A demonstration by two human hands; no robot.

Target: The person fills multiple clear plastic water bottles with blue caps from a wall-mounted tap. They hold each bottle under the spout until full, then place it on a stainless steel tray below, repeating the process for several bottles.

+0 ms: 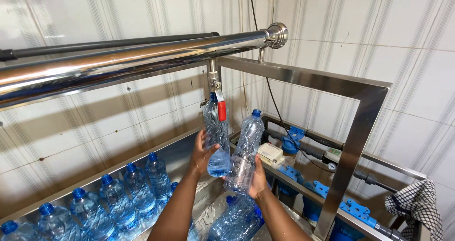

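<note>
Left hand (pixel 203 154) gripped bottle (pixel 217 136) under red tap (pixel 221 109) | right hand (pixel 257 178) gripped empty capped bottle (pixel 245 151) | filled bottles (pixel 113 198) lined tray (pixel 180 151)

A long steel trough (pixel 182 148) runs from the lower left of the frame toward the middle, along the tiled wall. In it stand about 6 capped bottles (pixel 137 193) with blue caps in a row. At the lower middle, more bottles (pixel 237 217) lie on their side.
</note>
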